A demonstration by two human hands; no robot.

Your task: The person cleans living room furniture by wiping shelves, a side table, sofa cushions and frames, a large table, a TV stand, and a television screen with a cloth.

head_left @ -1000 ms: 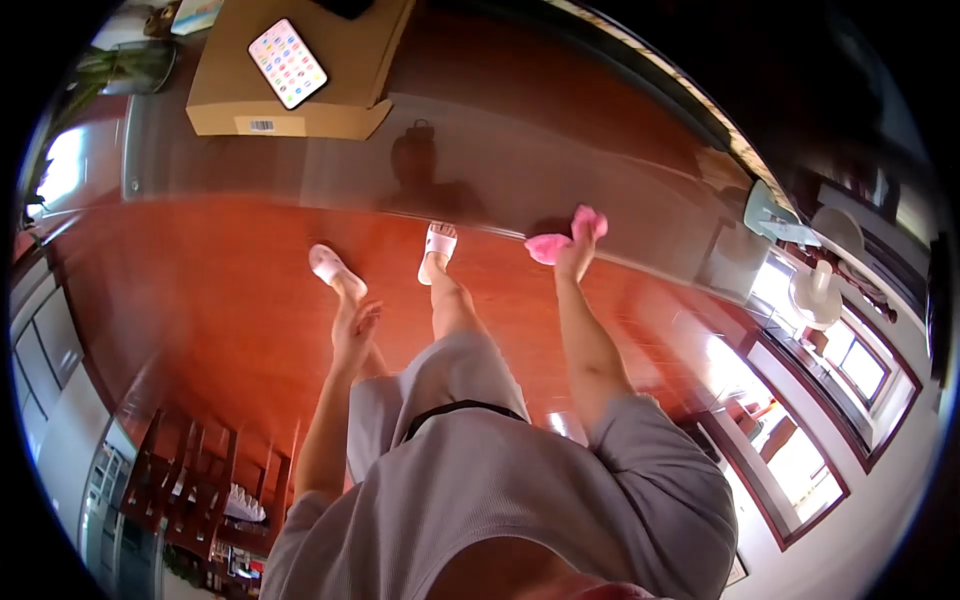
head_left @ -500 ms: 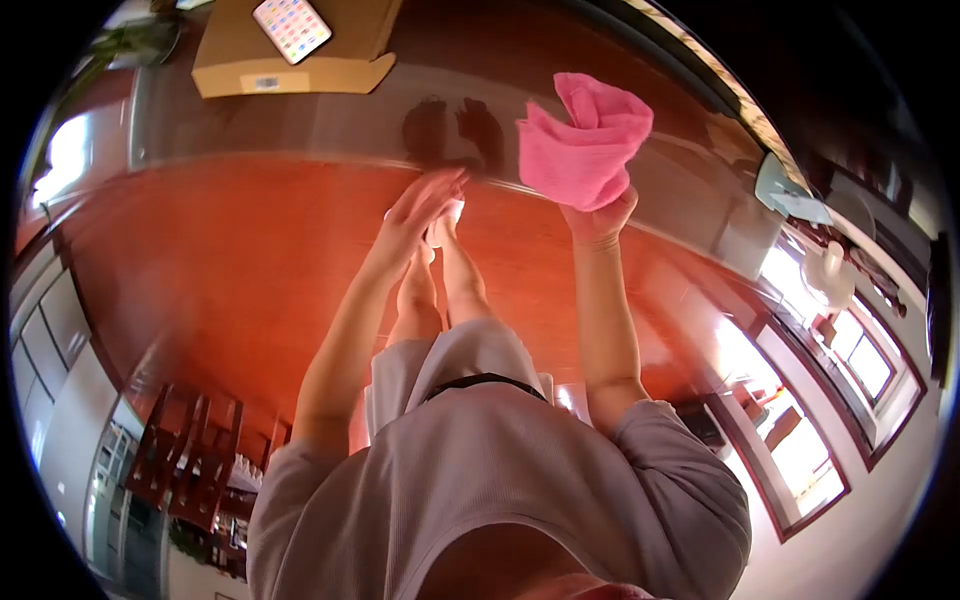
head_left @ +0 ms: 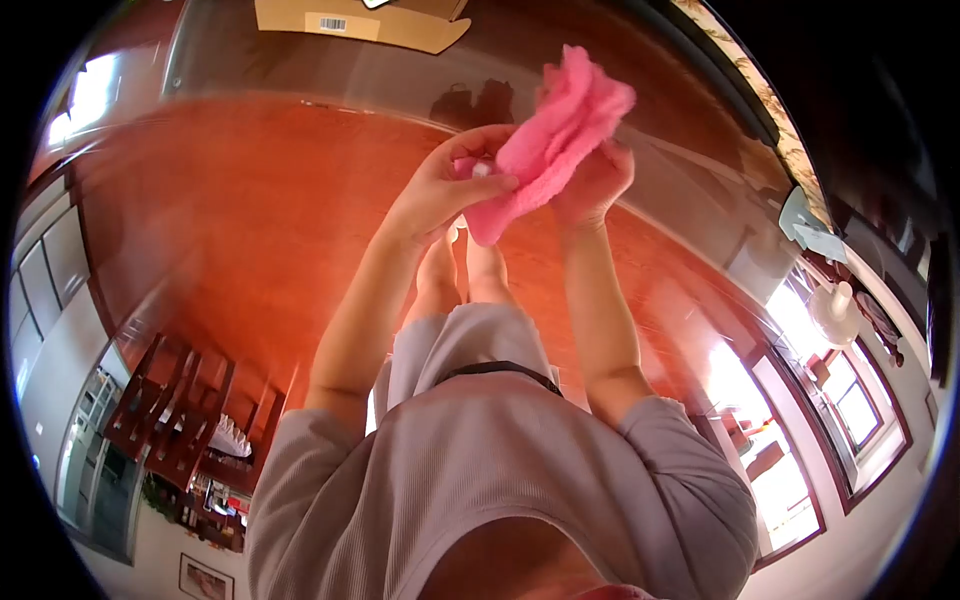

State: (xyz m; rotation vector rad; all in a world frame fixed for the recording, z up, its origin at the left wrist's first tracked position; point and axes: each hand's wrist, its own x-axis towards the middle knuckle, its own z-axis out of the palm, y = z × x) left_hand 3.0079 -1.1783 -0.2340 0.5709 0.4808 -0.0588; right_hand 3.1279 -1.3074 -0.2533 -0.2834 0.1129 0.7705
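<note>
A pink cloth (head_left: 560,135) is held up in front of me, bunched and folded, over the near edge of a glossy brown surface. My left hand (head_left: 450,185) pinches its lower left part between thumb and fingers. Behind and below its right side, my right hand (head_left: 600,180) grips the cloth, with some of its fingers hidden by the fabric.
On the glossy surface (head_left: 350,75) a cardboard box (head_left: 380,27) stands at the top, cut off by the frame. A pale green object (head_left: 805,225) lies at the right. Dark wooden chairs (head_left: 175,410) are at the lower left, on the reddish floor (head_left: 270,230) side.
The pink cloth has been lifted from the surface's edge and turned. My left hand has come over from the left and taken hold of it. The box now appears higher in view.
</note>
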